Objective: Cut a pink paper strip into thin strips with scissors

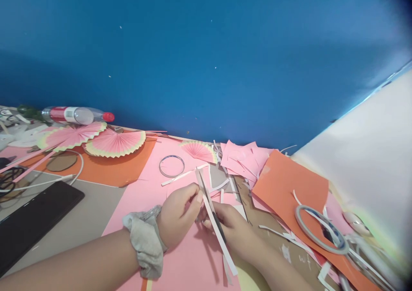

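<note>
My left hand [180, 209], with a grey scrunchie [144, 239] at its wrist, is closed in a pinch on a narrow white strip [222, 239] of paper or tape. The strip slants down to the right, across the front of the scissors. Wrapped around the dark handle of the scissors [206, 188] is my right hand [231, 226]; the blades point up and away, slightly apart, beside the left fingertips. Pink paper [186, 265] lies under both hands. Just beyond them is a thin tape ring [171, 166].
Pleated pink fans [117, 143], a plastic bottle [77, 115] and a black phone [41, 222] lie on the left. Orange paper [289, 179], a tape roll [322, 231] and white scraps are on the right. A blue wall [193, 59] rises behind.
</note>
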The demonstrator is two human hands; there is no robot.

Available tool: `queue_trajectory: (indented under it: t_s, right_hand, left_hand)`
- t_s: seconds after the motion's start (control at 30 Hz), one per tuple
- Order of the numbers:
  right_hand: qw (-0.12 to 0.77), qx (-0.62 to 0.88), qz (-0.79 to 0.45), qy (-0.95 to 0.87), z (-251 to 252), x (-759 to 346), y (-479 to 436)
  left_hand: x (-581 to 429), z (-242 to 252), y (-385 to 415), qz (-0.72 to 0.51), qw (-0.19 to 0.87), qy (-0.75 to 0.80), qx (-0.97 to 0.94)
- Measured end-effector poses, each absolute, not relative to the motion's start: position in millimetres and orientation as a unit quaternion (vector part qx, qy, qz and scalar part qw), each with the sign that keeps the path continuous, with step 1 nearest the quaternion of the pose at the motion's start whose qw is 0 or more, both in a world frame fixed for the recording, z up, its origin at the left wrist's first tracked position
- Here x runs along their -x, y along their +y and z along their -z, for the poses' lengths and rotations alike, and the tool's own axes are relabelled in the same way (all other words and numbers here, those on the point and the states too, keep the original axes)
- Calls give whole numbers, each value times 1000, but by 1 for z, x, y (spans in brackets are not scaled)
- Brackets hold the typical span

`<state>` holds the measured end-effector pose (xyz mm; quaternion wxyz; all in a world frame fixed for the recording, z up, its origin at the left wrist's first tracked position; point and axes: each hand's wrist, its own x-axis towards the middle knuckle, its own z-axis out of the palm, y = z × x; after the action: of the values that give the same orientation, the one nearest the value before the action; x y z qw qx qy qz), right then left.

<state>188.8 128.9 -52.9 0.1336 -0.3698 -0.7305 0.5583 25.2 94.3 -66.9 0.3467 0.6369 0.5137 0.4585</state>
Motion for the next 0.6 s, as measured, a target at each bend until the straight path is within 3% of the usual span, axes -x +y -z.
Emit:
queue_trajectory:
  t_s: [0.6]
  right_hand:
    - [142,367,-560,-729,52,-189,128]
  left_hand:
    - [-25,66,94,-458,347,512,-638]
